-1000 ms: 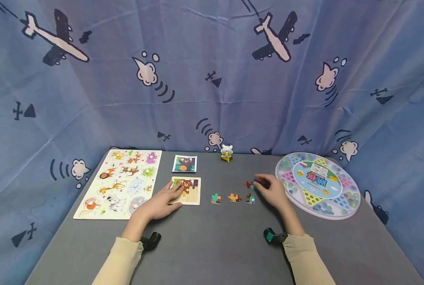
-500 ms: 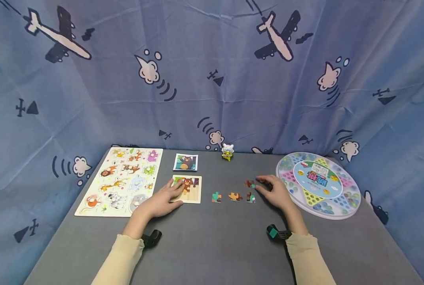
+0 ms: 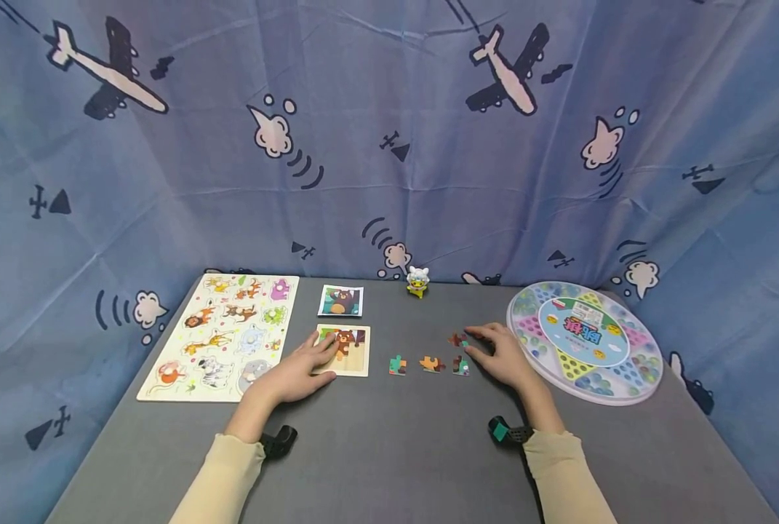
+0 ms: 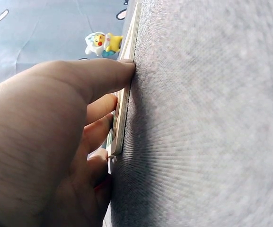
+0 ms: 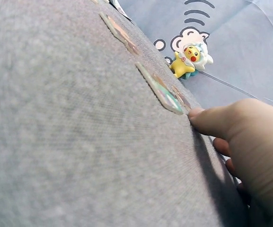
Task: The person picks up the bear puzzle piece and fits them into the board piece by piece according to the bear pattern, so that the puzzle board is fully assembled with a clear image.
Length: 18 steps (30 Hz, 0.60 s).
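A bear puzzle seems partway done on the grey surface (image 3: 389, 451). The animal board (image 3: 222, 335) lies left of the left grip (image 3: 291, 375), the round game board (image 3: 585, 342) right of the right grip (image 3: 507, 356). The left grip lies spread over the wooden tray (image 3: 359, 364), thumb at its edge, apparently steadying it. The right grip is narrow, thumb and forefinger a little apart, seemingly empty. Beyond the left grip is the bear card (image 3: 341, 300). Between the grips lie the green piece (image 3: 398, 366), orange piece (image 3: 431, 364), green-brown piece (image 3: 461, 366) and, just left of the right fingertips, the dark red piece (image 3: 456, 340); contact is unclear. The step looks like picking up a piece; next calls for pinching its edges and carrying it towards the left grip, turned to match the card. Since half a second ago, the right grip has edged slightly closer to the dark red piece; the left grip and the loose pieces keep their places.
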Available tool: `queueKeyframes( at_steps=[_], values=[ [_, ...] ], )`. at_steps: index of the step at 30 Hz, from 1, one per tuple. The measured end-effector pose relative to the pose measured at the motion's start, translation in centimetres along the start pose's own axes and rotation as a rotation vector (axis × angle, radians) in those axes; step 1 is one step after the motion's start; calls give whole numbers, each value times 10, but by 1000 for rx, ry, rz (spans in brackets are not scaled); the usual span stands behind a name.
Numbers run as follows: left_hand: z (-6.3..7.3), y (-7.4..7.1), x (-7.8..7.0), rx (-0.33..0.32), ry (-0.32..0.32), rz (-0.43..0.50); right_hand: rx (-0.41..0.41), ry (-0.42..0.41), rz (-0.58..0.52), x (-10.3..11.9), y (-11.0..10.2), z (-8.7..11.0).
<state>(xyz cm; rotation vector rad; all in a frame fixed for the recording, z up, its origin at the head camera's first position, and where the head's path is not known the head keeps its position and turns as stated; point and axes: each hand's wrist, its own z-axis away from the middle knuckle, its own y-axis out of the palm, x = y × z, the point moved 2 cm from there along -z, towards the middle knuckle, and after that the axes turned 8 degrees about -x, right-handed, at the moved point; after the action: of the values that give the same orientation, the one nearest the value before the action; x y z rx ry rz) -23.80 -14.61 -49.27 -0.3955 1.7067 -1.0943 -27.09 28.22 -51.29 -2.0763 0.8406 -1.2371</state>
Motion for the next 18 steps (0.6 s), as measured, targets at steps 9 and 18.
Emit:
queueKeyframes(
  at_steps=[9,18],
  values=[
    [-1,3,3,0,-4,-5,10,8,23,1,1,0],
    [-1,3,4,-1,-8,-6,-20,-14,25,1,2,0]
  ],
)
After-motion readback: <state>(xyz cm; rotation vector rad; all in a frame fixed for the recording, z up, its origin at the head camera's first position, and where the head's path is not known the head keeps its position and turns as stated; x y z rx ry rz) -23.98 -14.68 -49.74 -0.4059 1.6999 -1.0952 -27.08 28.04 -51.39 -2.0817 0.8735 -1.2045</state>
